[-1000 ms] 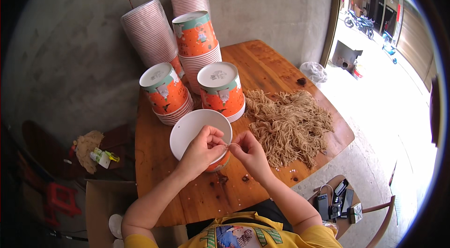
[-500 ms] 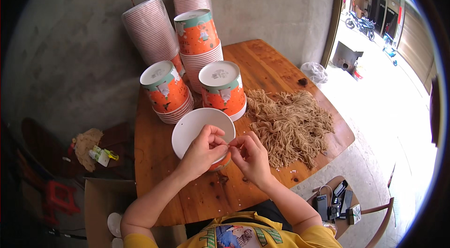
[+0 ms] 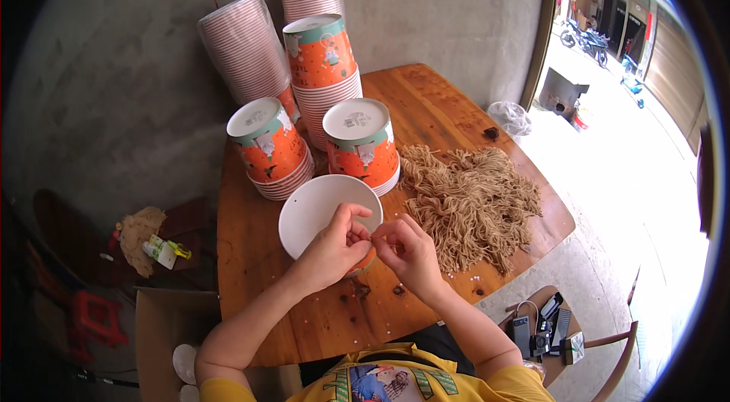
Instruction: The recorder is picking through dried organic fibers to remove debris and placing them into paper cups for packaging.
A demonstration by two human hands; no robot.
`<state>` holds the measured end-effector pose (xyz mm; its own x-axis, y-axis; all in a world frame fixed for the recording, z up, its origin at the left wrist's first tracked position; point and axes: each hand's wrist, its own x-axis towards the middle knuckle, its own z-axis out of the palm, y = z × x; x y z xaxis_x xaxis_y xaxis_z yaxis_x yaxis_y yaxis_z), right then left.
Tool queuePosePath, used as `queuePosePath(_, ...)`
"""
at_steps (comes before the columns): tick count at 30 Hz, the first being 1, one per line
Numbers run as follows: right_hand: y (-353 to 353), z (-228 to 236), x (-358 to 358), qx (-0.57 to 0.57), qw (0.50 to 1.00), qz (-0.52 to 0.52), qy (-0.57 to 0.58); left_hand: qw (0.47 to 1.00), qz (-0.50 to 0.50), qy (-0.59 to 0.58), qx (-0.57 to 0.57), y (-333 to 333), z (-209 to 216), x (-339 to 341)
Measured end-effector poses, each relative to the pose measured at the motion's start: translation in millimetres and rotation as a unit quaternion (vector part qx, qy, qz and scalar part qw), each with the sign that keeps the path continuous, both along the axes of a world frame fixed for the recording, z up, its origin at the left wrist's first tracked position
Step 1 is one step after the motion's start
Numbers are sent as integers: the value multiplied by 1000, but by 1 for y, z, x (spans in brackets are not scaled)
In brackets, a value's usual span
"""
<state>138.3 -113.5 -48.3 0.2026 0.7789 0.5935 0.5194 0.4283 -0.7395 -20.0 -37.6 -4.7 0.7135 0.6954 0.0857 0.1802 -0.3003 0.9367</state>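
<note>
A white-lined paper bucket (image 3: pixel 310 212) with an orange outside stands upright, open side up, near the middle of the wooden table (image 3: pixel 296 326). Over its near right rim, my left hand (image 3: pixel 336 248) and my right hand (image 3: pixel 411 254) meet fingertip to fingertip. Both are closed in a pinch; whatever lies between the fingers is too small to make out. Close to the right hand spreads a heap of tan yarn-like strands (image 3: pixel 471 208). Just behind the bucket, an upside-down stack of orange and green paper buckets (image 3: pixel 361 151) stands near its rim.
More upturned bucket stacks (image 3: pixel 270 147) stand at the back left, with tall plastic-wrapped stacks (image 3: pixel 243 49) by the wall. A cardboard box (image 3: pixel 171 333) sits left of the table. At the lower right, a chair seat (image 3: pixel 544 311) bears a phone and other small devices.
My hands stay over the bucket's rim, and the fingers have shifted only slightly. The bucket and the strands have not moved.
</note>
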Motion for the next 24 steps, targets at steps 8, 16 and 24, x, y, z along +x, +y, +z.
queuePosePath(8, 1, -9, 1, -44, 992, 31, 118, 990, 25, 59, 127, 0, 0, -3)
queuePosePath(16, -2, -11, 2, -61, 988, 39, 136, 971, 46, 83, 220, -3, 2, -3)
queuePosePath(24, -5, -21, 5, -105, 963, 95, 231, 976, 63, 73, 197, -4, 2, -3)
